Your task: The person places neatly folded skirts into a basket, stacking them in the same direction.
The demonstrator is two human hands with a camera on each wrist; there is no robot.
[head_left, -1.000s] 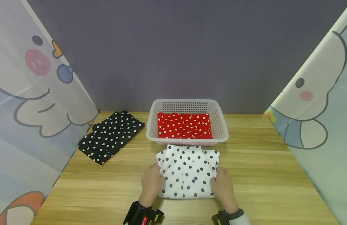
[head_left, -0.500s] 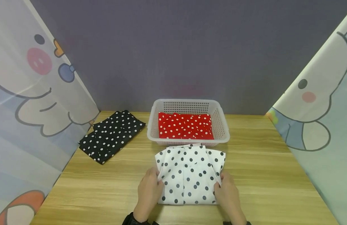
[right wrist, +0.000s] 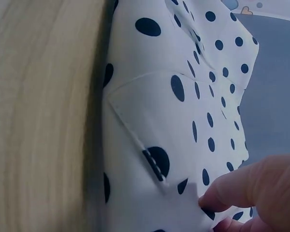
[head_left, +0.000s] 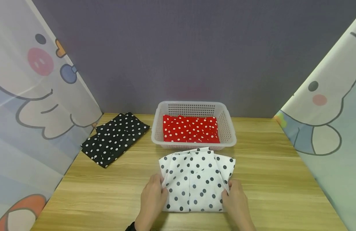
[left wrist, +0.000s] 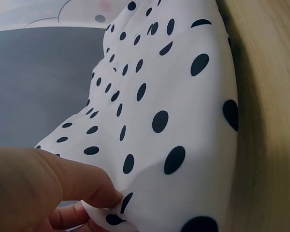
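A folded white garment with black dots [head_left: 192, 183] is held up in front of the basket, its near edge toward me. My left hand [head_left: 151, 199] pinches its left side, with the thumb on top, as the left wrist view shows. On the opposite side my right hand [head_left: 238, 202] pinches the edge between thumb and fingers. A stitched corner of the fabric [right wrist: 150, 125] shows in the right wrist view. Both hands' lower fingers are partly hidden under the cloth.
Behind the white garment stands a white plastic basket [head_left: 231, 136] with a folded red dotted garment [head_left: 190, 130] in it. To the left lies a folded black dotted garment [head_left: 114, 139]. A grey panel [head_left: 183, 57] rises at the back of the wooden table [head_left: 267, 179].
Both hands have drawn back a little toward me and slightly apart, bringing the white garment nearer. Its top edge now shows separate layers. The red and black garments stay put.
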